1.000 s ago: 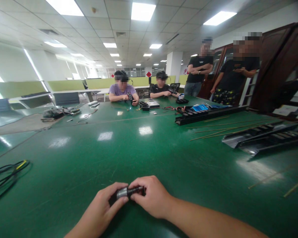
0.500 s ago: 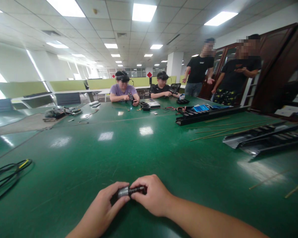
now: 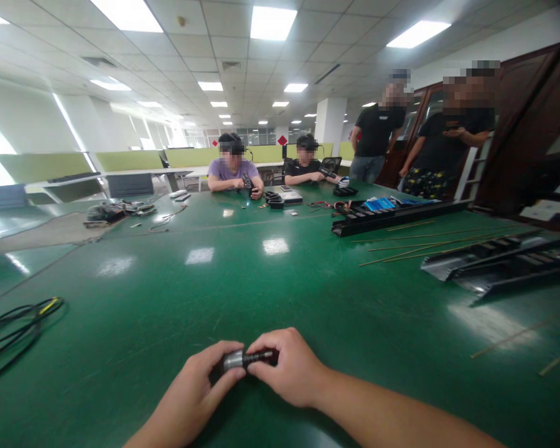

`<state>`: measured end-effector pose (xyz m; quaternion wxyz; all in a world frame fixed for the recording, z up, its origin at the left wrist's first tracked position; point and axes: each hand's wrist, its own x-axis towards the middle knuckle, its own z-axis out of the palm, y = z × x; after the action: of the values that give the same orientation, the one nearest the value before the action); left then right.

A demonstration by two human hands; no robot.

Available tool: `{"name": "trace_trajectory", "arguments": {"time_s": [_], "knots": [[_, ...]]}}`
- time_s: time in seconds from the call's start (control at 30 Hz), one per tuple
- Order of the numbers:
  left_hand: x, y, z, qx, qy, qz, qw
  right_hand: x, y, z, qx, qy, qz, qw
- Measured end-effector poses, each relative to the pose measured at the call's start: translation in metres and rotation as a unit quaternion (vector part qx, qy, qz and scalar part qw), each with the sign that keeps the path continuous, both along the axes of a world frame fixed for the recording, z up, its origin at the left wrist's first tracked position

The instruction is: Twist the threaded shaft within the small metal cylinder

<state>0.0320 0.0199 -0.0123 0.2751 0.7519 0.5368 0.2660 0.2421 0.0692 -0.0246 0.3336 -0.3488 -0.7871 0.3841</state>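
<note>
Near the front edge of the view, my left hand (image 3: 200, 379) grips the silver cylindrical body of a small metal part with a dark stepped shaft (image 3: 234, 360). Thumb and fingers press on it from both sides. My right hand (image 3: 284, 367) pinches the dark shaft end, which points right. The part lies level between the two hands, just over the green tabletop (image 3: 168, 323). Fingers hide its left end and some of the shaft, so its exact kind cannot be made out.
A coiled black cable (image 3: 18, 330) lies at the left. Black metal channels (image 3: 494, 267) and thin rods (image 3: 401, 255) lie at the right. Across the table sit two people (image 3: 233, 168) handling dark tools; two more people (image 3: 376, 137) stand at the back right.
Both my hands keep their hold on the metal part, with hardly any movement. One standing person has lowered their hands. The view has shifted very slightly.
</note>
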Motion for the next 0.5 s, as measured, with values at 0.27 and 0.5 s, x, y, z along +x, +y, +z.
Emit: {"name": "trace_trajectory", "arguments": {"time_s": [0.27,0.5], "knots": [[0.0001,0.0014,0.0024,0.003,0.007,-0.005,1.000,0.0008,-0.0002,0.0010,0.004,0.004,0.002,1.000],[-0.0011,-0.0001,0.0021,0.019,0.014,-0.001,1.000,0.0004,-0.0004,0.0017,0.005,0.003,0.000,1.000]]}}
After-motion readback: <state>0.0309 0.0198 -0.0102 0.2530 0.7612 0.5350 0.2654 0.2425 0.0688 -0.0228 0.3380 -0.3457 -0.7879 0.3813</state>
